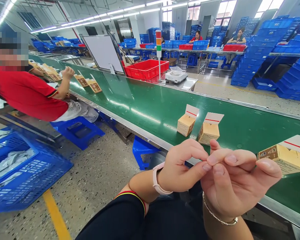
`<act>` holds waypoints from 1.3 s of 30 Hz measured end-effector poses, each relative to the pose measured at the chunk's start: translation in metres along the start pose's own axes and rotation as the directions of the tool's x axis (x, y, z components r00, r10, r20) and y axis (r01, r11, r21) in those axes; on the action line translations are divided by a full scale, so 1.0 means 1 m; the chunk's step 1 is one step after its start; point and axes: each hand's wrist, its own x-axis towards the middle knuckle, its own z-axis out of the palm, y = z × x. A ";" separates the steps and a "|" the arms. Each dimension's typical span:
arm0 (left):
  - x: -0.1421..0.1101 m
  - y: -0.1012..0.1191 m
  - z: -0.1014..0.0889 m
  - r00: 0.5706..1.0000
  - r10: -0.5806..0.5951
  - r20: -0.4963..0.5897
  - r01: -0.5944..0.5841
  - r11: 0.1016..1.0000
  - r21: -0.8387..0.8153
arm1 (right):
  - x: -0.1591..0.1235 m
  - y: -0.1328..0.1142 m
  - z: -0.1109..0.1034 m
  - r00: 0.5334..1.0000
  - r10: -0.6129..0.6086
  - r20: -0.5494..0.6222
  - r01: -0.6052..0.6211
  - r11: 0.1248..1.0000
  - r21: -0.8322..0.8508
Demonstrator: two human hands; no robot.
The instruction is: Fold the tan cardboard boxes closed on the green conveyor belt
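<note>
Our left hand [182, 168] and our right hand [236, 181] are pressed together at the fingertips above the green conveyor belt [145, 103]; we cannot tell if they pinch something small. Ahead of the hands stand one cardboard box [186, 125] and a second cardboard box [208, 133]. A third cardboard box [282, 160] lies just beside the right hand, so a careless movement could knock it over.

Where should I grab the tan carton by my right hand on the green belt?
Probably the body of the tan carton, fingers on its two long sides, coming from above with your right hand. Its white flap stands open at the far end, so the body looks firmer.
</note>
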 end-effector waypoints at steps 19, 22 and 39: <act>-0.011 -0.010 -0.028 0.981 0.155 0.118 -0.189 0.909 0.371 | -0.016 0.015 -0.014 0.846 0.446 0.293 -0.504 0.847 0.169; -0.029 -0.016 -0.035 0.983 0.025 0.181 -0.107 0.881 0.461 | -0.032 0.022 -0.032 0.598 0.695 0.399 -0.799 0.557 0.228; -0.113 -0.055 0.005 0.857 -0.171 0.486 0.102 0.981 0.165 | -0.106 0.013 -0.107 0.000 0.974 0.227 -0.955 -0.068 0.289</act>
